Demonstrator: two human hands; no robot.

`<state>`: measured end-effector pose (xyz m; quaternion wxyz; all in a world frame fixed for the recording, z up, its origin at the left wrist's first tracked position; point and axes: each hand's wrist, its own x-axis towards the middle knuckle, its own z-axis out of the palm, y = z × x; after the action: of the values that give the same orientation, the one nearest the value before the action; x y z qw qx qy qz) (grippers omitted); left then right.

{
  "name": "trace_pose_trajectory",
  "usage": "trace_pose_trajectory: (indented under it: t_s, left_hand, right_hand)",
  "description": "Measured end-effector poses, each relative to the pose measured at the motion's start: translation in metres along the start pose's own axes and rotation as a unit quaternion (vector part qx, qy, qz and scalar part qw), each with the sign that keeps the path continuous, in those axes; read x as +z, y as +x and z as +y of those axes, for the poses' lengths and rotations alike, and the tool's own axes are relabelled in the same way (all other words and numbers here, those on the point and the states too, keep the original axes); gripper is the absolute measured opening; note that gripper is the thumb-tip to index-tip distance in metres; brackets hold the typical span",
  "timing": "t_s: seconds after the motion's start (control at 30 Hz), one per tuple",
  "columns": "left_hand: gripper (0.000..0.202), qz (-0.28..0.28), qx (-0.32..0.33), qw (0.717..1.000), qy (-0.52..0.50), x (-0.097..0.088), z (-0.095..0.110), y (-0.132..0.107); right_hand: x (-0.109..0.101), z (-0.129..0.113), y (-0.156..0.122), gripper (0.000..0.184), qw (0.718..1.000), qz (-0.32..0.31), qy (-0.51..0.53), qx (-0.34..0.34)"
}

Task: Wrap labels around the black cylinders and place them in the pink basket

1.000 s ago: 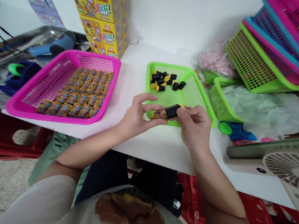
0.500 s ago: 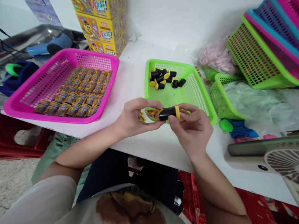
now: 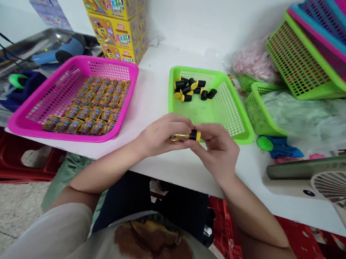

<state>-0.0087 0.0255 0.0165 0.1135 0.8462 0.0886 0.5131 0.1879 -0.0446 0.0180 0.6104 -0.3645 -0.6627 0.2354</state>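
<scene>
Both hands meet over the white table's front edge. My left hand (image 3: 160,138) is closed around a colourful printed sleeve (image 3: 178,137). My right hand (image 3: 217,149) pinches a small black cylinder with a yellow end (image 3: 194,135), most of it inside the sleeve. Just behind the hands lies a green basket (image 3: 230,118) with several loose black-and-yellow cylinders (image 3: 191,89). To the left a pink basket (image 3: 30,120) holds rows of wrapped pieces (image 3: 94,105).
Yellow printed boxes (image 3: 118,19) are stacked at the back. Tilted green, blue and pink baskets (image 3: 317,49) and plastic bags (image 3: 305,120) crowd the right. A white fan (image 3: 336,190) sits at the front right. A metal tray (image 3: 32,50) lies far left.
The black cylinder has gone further into the printed sleeve, with only its yellow end and a short black part showing. Both hands have closed together and dropped slightly toward the table edge.
</scene>
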Motion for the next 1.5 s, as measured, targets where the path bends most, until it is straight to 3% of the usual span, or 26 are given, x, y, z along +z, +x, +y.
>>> trace_pose_trajectory:
  t_s: [0.07,0.17,0.23,0.37,0.43,0.57,0.7,0.83,1.03,1.23,1.37,1.43,1.5]
  left_hand:
    - [0.040,-0.019,-0.045,0.999,0.006,-0.005,0.004,0.001]
    - [0.053,-0.047,-0.084,0.995,-0.005,-0.010,0.008,0.002]
    - [0.050,-0.063,-0.072,0.995,0.010,-0.008,0.006,0.000]
    - [0.051,-0.043,-0.013,0.997,0.059,0.004,0.001,-0.005]
    - [0.057,-0.037,-0.035,0.997,0.056,0.009,0.001,-0.009]
    - [0.087,0.010,-0.190,0.981,-0.029,0.013,0.007,-0.011]
    - [0.093,0.030,-0.250,0.955,-0.157,0.011,0.011,-0.007]
    - [0.086,-0.002,-0.257,0.931,-0.260,0.011,0.014,-0.002]
    - [0.072,-0.149,-0.284,0.853,-0.413,0.014,0.021,0.000]
    - [0.080,-0.171,-0.273,0.804,-0.499,0.010,0.022,0.000]
    - [0.083,-0.186,-0.255,0.818,-0.481,0.011,0.018,-0.003]
    - [0.077,-0.168,-0.237,0.846,-0.447,0.014,0.015,-0.005]
    - [0.075,-0.137,-0.216,0.881,-0.398,0.017,0.012,-0.006]
  right_hand:
    - [-0.003,0.001,0.004,0.049,1.000,-0.002,-0.003,0.016]
    - [-0.007,-0.001,0.010,0.042,0.999,-0.005,-0.033,0.026]
    - [-0.006,-0.003,0.012,0.037,0.998,0.010,-0.043,0.038]
    - [-0.003,-0.002,0.008,0.035,0.991,0.040,-0.041,0.118]
    - [-0.005,0.001,0.006,0.037,0.990,0.031,-0.043,0.127]
    - [-0.012,0.009,0.006,0.042,0.989,0.037,-0.136,-0.049]
    - [-0.006,0.014,0.004,0.068,0.945,-0.033,-0.258,-0.197]
    - [0.005,0.015,-0.004,0.082,0.940,-0.006,-0.266,-0.214]
    - [0.017,0.015,-0.009,0.070,0.930,0.003,-0.253,-0.266]
    - [0.019,0.009,-0.012,0.066,0.953,-0.038,-0.181,-0.242]
    - [0.015,0.009,-0.020,0.051,0.956,-0.062,-0.233,-0.165]
    - [0.014,0.013,-0.023,0.043,0.945,-0.046,-0.293,-0.138]
    - [0.015,0.019,-0.024,0.043,0.932,-0.018,-0.330,-0.152]
